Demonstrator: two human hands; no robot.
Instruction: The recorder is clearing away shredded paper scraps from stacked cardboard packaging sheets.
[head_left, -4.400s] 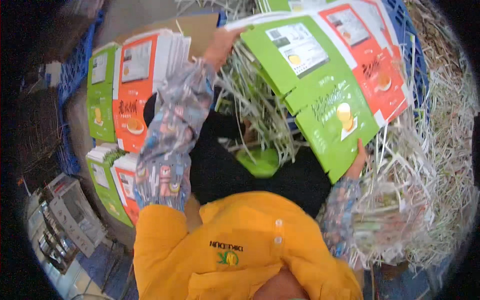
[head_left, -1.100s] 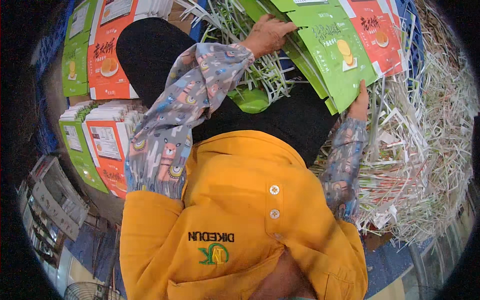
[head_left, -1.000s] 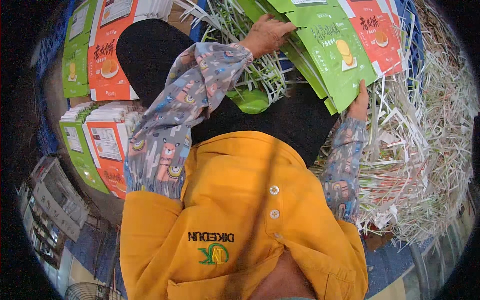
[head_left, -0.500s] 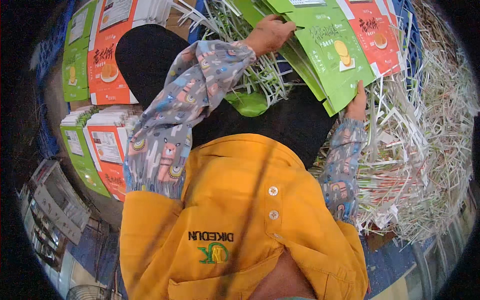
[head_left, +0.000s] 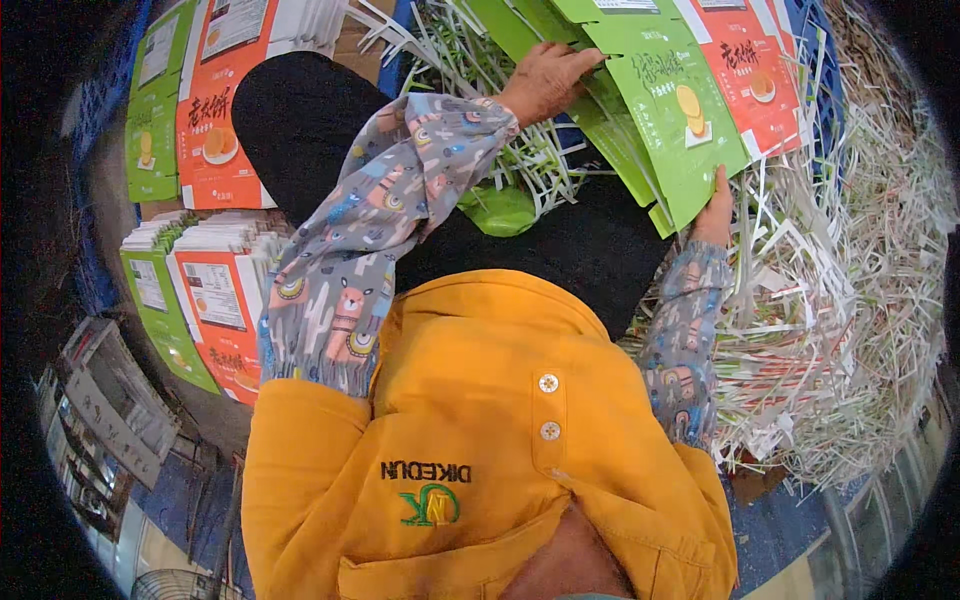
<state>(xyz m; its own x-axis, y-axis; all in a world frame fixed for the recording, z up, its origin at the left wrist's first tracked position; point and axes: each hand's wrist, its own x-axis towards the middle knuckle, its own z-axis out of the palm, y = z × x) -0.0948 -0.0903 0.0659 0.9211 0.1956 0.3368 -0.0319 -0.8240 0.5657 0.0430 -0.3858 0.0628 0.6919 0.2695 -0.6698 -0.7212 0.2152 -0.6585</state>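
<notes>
A layered stack of flat printed box blanks, green with an orange-red part at the right, slants above my lap. My left hand is closed on the stack's left edge, its thumb on top and the other fingers partly hidden. There the upper green blank stands apart from the green blanks beneath. At the near right corner my right hand grips the same stack, one digit on the printed face and the rest hidden below. Both forearms wear grey patterned sleeves.
Two piles of green and orange-red blanks, a far pile and a near pile, stand at my left. Shredded paper strips heap up at the right. A green scrap lies by my black-clad legs. Blue crate mesh edges the left.
My left hand has shifted slightly right and down along the edge, and the gap between the blanks looks wider. My right hand stays at the near right corner.
</notes>
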